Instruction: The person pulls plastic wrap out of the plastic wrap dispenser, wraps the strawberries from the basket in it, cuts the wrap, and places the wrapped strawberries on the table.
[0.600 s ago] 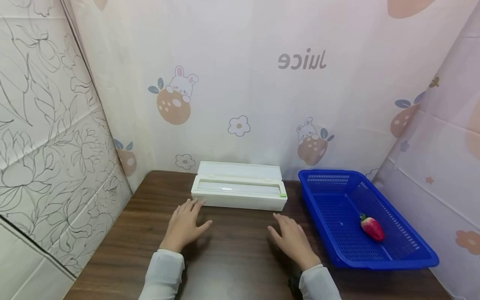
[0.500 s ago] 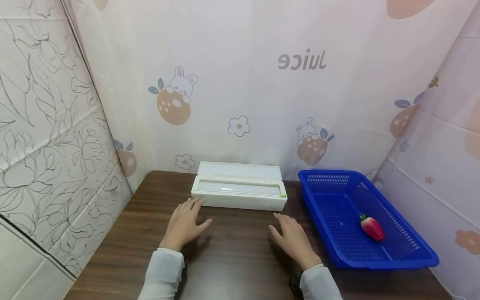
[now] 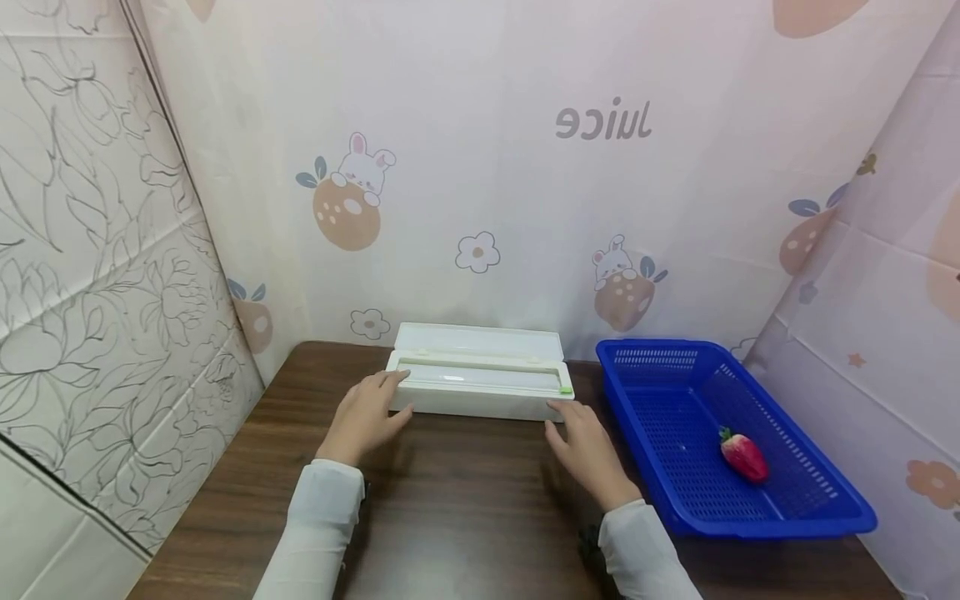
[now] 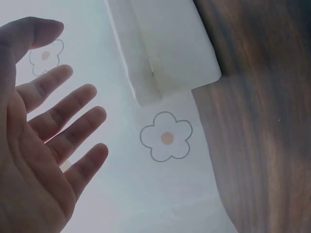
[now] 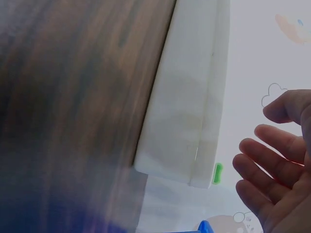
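A long white plastic wrap dispenser [image 3: 480, 402] lies near the back of the table, its lid [image 3: 480, 342] raised behind it. A small green slider [image 5: 217, 173] sits at its right end. My left hand [image 3: 363, 417] is at the dispenser's left front corner, fingers spread and holding nothing; whether the fingertips touch is unclear. My right hand [image 3: 588, 454] reaches to the right front corner with relaxed fingers. Both wrist views show gaps between the hands and the white box.
A blue plastic basket [image 3: 742, 530] stands on the right of the brown wooden table [image 3: 465, 517]. In it lies a red strawberry [image 3: 744, 458] with green leaves. A printed curtain [image 3: 480, 167] hangs directly behind the table.
Both hands have moved forward to the dispenser, the left over its left front corner and the right up to its right front corner. The dispenser and basket have not moved.
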A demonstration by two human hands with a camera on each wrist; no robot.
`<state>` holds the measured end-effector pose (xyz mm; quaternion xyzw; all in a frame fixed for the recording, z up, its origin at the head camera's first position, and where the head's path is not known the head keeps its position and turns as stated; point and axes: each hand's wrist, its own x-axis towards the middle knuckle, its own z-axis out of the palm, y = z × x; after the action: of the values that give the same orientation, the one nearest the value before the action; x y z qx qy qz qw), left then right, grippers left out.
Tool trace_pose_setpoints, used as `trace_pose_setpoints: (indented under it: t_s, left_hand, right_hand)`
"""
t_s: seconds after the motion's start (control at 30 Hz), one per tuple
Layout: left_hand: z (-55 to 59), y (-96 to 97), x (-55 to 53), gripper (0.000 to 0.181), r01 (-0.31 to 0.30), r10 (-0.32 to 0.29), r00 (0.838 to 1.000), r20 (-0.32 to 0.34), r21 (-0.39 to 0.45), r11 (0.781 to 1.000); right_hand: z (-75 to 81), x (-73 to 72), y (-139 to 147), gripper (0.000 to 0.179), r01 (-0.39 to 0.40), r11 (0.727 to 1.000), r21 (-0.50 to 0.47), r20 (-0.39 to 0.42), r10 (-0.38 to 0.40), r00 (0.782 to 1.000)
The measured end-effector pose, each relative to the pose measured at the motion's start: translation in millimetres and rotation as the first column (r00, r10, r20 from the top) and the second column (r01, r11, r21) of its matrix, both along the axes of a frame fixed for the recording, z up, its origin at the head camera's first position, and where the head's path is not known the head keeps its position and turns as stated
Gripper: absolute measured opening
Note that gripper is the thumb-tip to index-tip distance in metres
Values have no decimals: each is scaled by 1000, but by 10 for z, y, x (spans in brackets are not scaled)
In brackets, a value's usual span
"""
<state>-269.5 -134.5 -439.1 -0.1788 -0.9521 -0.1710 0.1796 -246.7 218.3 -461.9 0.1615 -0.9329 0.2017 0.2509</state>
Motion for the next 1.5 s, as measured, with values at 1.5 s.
trace_pose_setpoints:
  t_s: [1.5]
  left_hand:
    - [79, 146, -557, 46, 150, -110, 969, 220, -174, 973]
  right_hand:
    - [202, -691, -19, 36, -72, 977, 200, 170, 38, 985]
